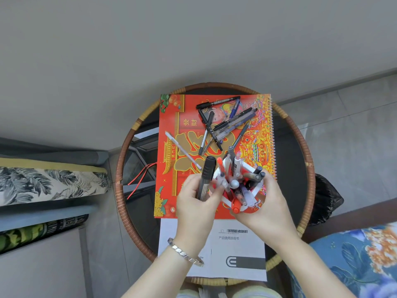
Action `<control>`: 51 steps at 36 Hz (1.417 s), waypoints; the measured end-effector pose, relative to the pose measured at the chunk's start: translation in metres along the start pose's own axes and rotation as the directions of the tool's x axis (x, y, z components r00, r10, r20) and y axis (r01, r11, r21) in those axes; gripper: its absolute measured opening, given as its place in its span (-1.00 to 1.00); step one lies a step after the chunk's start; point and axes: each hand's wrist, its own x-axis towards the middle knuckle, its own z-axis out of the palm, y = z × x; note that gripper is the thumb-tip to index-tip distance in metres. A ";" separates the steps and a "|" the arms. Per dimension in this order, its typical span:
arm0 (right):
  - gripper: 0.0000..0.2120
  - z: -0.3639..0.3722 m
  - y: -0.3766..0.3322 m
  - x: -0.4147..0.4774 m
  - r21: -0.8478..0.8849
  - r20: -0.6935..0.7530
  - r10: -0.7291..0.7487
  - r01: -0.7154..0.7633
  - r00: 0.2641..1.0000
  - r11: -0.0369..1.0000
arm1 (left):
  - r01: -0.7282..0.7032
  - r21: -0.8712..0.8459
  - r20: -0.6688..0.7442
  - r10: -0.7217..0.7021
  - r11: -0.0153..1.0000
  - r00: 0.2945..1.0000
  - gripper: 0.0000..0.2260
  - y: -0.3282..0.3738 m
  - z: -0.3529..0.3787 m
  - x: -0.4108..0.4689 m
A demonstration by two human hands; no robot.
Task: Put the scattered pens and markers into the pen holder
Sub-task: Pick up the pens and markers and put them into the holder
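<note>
My left hand (196,203) grips a thick black marker (205,176), cap end up, just left of the pen holder. The red and white pen holder (254,191) stands on the red calendar and is crammed with several pens and markers, an orange one (235,206) leaning out toward me. My right hand (269,208) wraps around the holder's right side. A heap of several black and blue pens (225,123) lies scattered on the far part of the calendar. A slim white pen (182,150) lies apart on its left.
The red spiral-bound calendar (171,190) rests on a round glass table with a woven rim (120,168). A white manual (238,252) lies at the near edge. A leaf-print cushion (51,183) sits left, a blue floral cushion (361,261) right, a black bag (326,201) beyond the rim.
</note>
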 end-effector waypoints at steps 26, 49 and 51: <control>-0.30 -0.013 -0.003 0.006 -0.007 -0.014 0.024 -0.024 1.000 1.000 | -0.128 -0.542 0.085 0.205 0.831 0.975 -0.83 0.019 0.007 -0.001; -0.26 -0.017 -0.011 0.015 -0.017 0.133 -0.012 0.014 0.991 1.000 | -0.667 0.204 0.509 0.504 0.717 0.698 -0.38 -0.011 -0.028 0.029; -0.24 -0.021 -0.012 0.020 -0.021 0.197 -0.021 0.026 0.980 0.999 | -0.542 0.193 0.534 0.376 0.818 0.757 -0.04 -0.005 -0.033 0.035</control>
